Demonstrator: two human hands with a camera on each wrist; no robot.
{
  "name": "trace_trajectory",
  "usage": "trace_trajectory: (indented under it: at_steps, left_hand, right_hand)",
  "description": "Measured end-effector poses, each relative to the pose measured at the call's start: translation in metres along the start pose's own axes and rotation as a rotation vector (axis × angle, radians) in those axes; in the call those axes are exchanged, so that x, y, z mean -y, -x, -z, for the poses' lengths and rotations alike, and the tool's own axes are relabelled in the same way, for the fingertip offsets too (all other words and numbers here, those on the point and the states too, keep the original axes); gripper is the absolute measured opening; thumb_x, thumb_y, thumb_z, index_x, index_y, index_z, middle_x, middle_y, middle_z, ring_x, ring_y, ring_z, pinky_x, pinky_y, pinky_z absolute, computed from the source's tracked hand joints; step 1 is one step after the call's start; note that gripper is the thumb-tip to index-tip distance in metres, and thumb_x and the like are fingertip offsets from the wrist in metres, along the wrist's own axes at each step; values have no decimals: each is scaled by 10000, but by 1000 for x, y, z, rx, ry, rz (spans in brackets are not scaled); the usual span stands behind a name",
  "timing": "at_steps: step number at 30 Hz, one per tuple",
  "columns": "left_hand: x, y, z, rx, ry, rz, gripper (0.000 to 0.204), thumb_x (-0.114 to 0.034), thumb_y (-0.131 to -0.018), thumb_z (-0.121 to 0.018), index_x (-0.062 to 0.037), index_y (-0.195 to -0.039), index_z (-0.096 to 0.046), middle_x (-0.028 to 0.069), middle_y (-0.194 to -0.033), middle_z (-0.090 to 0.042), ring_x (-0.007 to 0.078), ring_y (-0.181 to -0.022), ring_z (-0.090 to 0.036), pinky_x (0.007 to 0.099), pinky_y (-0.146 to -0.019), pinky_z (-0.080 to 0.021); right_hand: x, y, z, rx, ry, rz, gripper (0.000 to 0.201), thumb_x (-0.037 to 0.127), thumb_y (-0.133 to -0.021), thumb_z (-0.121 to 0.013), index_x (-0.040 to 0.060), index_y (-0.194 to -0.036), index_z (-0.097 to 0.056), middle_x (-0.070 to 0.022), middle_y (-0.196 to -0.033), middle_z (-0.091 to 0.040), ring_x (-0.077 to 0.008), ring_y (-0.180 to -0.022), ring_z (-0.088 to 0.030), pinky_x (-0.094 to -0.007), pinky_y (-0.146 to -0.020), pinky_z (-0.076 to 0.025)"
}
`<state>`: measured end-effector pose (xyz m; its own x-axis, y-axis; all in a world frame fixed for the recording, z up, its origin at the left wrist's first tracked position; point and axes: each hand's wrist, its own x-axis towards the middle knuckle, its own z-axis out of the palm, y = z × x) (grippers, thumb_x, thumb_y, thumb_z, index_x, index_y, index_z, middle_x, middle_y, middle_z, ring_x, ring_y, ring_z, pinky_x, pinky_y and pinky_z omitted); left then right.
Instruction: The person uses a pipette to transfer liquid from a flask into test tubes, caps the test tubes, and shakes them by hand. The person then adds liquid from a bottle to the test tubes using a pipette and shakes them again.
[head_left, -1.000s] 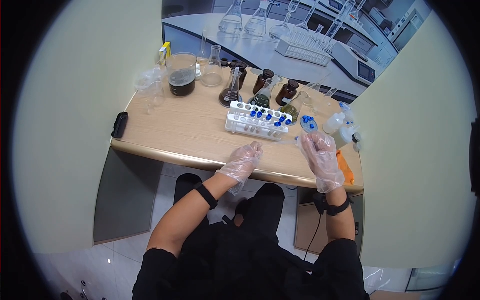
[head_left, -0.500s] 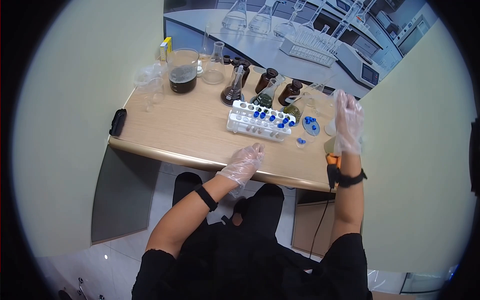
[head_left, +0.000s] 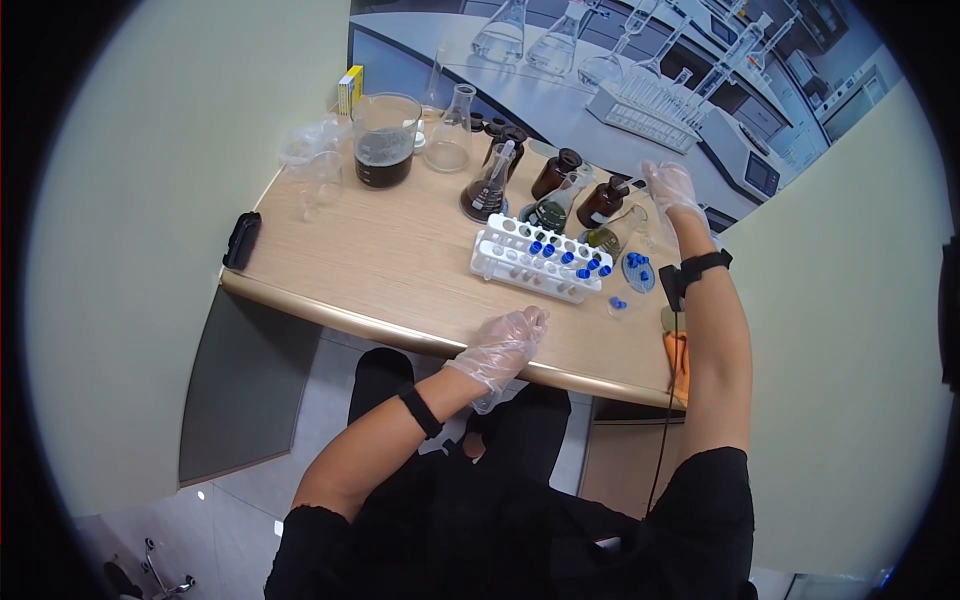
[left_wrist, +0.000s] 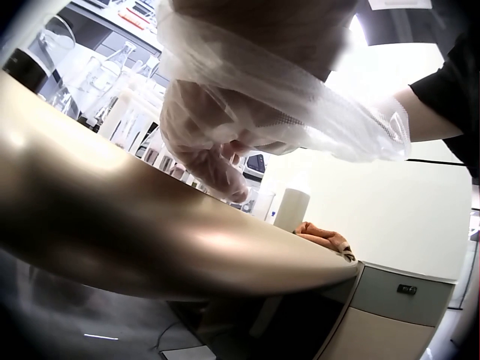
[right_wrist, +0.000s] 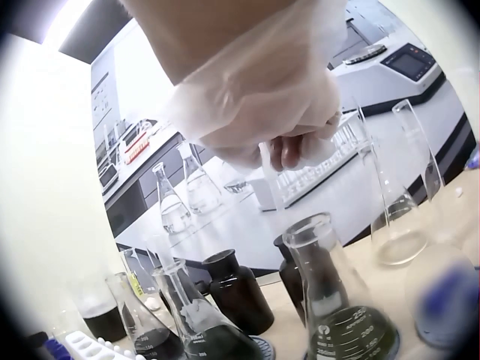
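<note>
Above the back right of the table, my gloved right hand [head_left: 670, 185] pinches a thin clear dropper [right_wrist: 271, 176]. It hangs over the mouth of a conical flask of yellow-green liquid [right_wrist: 349, 337]; whether its tip is inside is unclear. My gloved left hand [head_left: 502, 345] is by the table's front edge, fingers loosely curled, with nothing visible in them. Just beyond it stands a white tube rack [head_left: 545, 280] holding several blue-capped tubes. A small clear dish with blue caps [head_left: 618, 304] lies right of the rack.
Behind the rack stand brown bottles [head_left: 603, 203], a flask of dark liquid [head_left: 485, 195] and a flask of green liquid [head_left: 550, 212]. A large beaker [head_left: 385, 155] is at the back left. An orange cloth [head_left: 677, 365] lies at the right edge.
My right hand has moved from the front right, up and back over the flasks, with the thin dropper. My left hand has stayed near the front edge, its pose much the same.
</note>
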<state>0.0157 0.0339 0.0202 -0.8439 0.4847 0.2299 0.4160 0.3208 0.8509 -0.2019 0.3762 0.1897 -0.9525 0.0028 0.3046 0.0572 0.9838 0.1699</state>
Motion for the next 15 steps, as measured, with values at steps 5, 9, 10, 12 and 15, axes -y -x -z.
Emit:
trace_trajectory:
  at_steps: [5, 9, 10, 12, 15]
  left_hand:
    - [-2, 0, 4, -7, 40, 19, 180, -282, -1075, -529, -112, -1102, -582, 167, -916, -697, 402, -904, -685, 491, -801, -528]
    - [0, 0, 3, 6, 86, 30, 154, -259, -1064, -552, -110, -1086, -586, 168, -919, -696, 400, -897, -685, 481, -798, -531]
    - [0, 0, 2, -1, 106, 21, 145, -251, -1060, -560, -111, -1083, -588, 169, -921, -695, 398, -894, -685, 479, -796, -532]
    - [-1, 0, 2, -10, 102, 17, 141, -248, -1057, -565, -112, -1083, -589, 169, -921, -696, 397, -892, -685, 477, -792, -532]
    - [-3, 0, 3, -27, 86, 6, 135, -244, -1053, -571, -113, -1081, -589, 170, -919, -697, 398, -887, -684, 478, -787, -532]
  right_hand:
    - [-1, -16, -22, 275, 142, 92, 489, 431, -1039, -440, 35, -1022, -726, -276, -1027, -723, -437, -1054, -683, -505, -932, -520]
    - [-16, -27, -62, 255, 207, 135, 428, 381, -1034, -465, 44, -1040, -729, -236, -1043, -745, -411, -1049, -703, -473, -928, -537]
    - [-16, -25, -65, 197, 285, 214, 406, 369, -1030, -481, 54, -1027, -737, -217, -1041, -754, -400, -1044, -710, -465, -924, -543]
    - [-2, -17, -54, 185, 201, 74, 367, 344, -1023, -504, 68, -1012, -747, -198, -1034, -760, -385, -1037, -717, -456, -921, -552]
    - [-11, -23, -60, 172, 263, 143, 307, 301, -994, -551, 77, -994, -761, -184, -1024, -762, -367, -1029, -724, -443, -908, -562]
